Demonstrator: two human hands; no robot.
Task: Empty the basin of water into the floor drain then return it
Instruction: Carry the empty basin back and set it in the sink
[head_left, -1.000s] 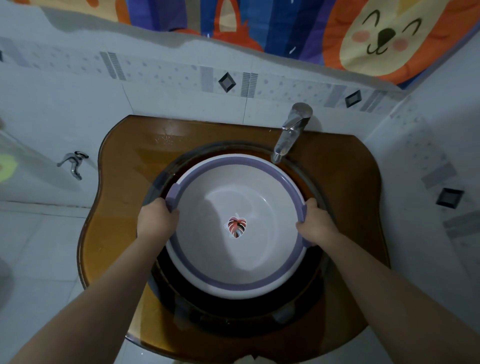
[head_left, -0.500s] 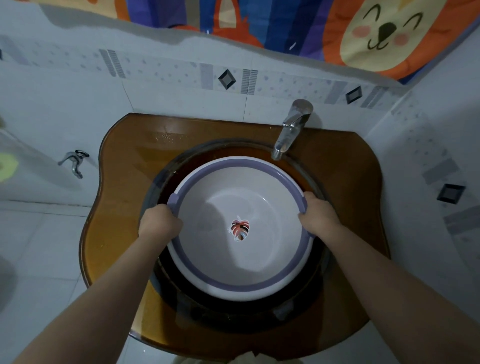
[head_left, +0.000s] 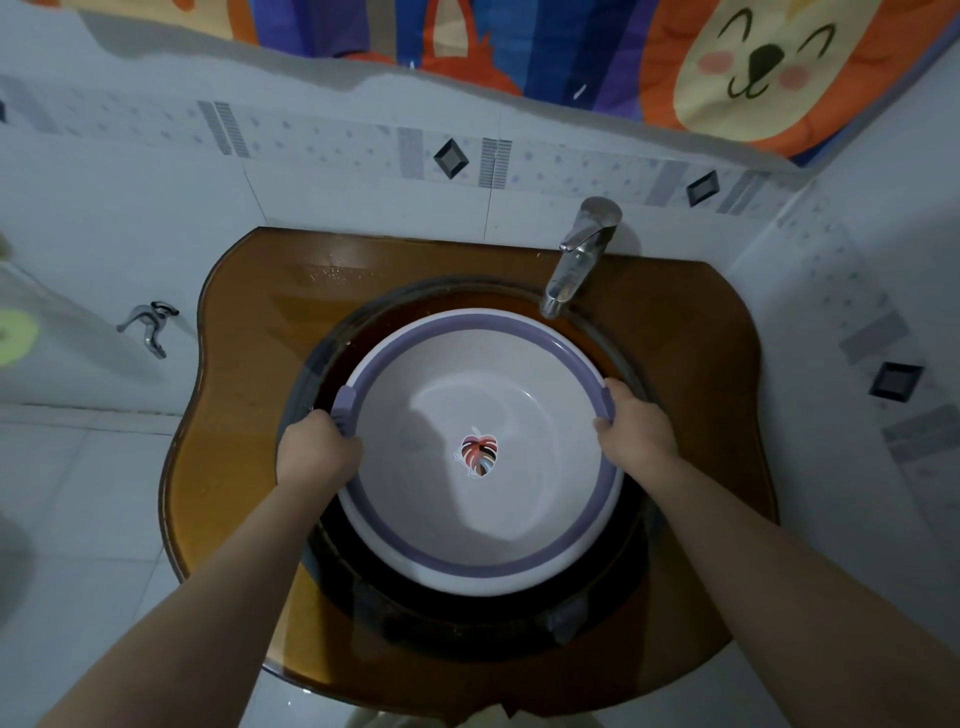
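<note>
A white round basin (head_left: 483, 530) with a purple rim and a leaf sticker on its bottom sits inside the dark glass sink bowl (head_left: 467, 623). My left hand (head_left: 317, 452) grips the basin's left rim at its small purple handle. My right hand (head_left: 636, 431) grips the right rim, fingers curled over the edge. The basin looks level. I cannot tell whether water is in it. No floor drain is in view.
The sink bowl sits in an amber glass counter (head_left: 244, 467). A chrome faucet (head_left: 579, 260) overhangs the basin's far right edge. A wall tap (head_left: 148, 325) sticks out at the left. Tiled walls close the back and right; white floor tiles (head_left: 78, 519) lie at the left.
The basin with both hands has shifted slightly toward me and to the right in the sink bowl. Both grips are unchanged.
</note>
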